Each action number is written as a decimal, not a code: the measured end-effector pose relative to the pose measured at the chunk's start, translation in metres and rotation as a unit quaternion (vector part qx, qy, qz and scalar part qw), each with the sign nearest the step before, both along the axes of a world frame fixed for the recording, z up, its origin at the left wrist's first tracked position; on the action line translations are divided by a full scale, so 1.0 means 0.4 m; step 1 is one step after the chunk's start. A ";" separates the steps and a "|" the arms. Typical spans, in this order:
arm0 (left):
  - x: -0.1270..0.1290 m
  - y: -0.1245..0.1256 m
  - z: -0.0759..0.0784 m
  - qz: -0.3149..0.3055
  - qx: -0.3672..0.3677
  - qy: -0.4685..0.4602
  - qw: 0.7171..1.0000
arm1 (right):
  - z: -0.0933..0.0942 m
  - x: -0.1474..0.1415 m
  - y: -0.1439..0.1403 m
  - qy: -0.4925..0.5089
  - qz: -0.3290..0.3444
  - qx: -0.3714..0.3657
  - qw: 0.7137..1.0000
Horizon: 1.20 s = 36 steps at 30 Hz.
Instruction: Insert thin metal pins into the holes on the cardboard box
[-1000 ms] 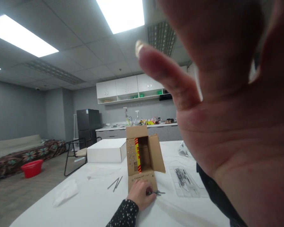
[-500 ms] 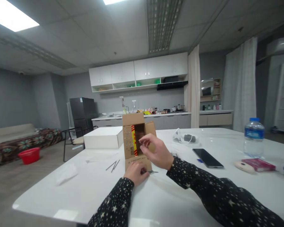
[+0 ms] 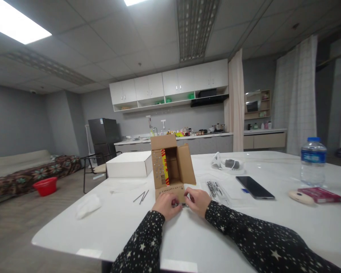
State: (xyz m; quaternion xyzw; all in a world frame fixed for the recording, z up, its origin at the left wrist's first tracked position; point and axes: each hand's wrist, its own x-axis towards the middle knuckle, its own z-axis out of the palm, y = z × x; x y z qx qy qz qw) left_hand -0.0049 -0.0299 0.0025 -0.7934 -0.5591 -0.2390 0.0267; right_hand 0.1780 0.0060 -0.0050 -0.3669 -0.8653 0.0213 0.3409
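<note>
An open brown cardboard box (image 3: 173, 168) stands in front of me, its mouth facing me and its flaps folded out. The front flap (image 3: 170, 187) hangs down with a row of dark dots across it. My left hand (image 3: 167, 205) rests at this flap's lower edge, fingers curled in. Close to its right, my right hand (image 3: 197, 201) has thumb and fingertips pinched together by the flap's right corner. Between the two hands a small bit of thin metal (image 3: 184, 205) shows at table height. Whatever either hand grips is too small or hidden to name.
A white box (image 3: 129, 165) and thin dark rods (image 3: 142, 196) lie left, with crumpled white tissue (image 3: 88, 206). To the right are a clear packet of metal pieces (image 3: 216, 189), a phone (image 3: 254, 187), a water bottle (image 3: 313, 163) and a dark red box (image 3: 319, 195).
My right hand has come down from the box's opening to the front flap beside my left hand. The left hand stays at the flap. The view has shifted slightly.
</note>
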 end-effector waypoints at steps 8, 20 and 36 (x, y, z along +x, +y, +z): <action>-0.009 -0.007 0.011 -0.010 -0.031 -0.004 0.999 | -0.002 -0.023 -0.042 -0.070 -0.005 -0.081 0.994; -0.013 0.012 -0.009 -0.020 -0.038 -0.033 0.999 | 0.013 -0.020 -0.053 -0.125 0.019 -0.123 0.984; -0.015 0.026 0.000 -0.010 0.034 -0.165 0.986 | 0.015 -0.013 -0.045 -0.114 0.044 -0.131 0.984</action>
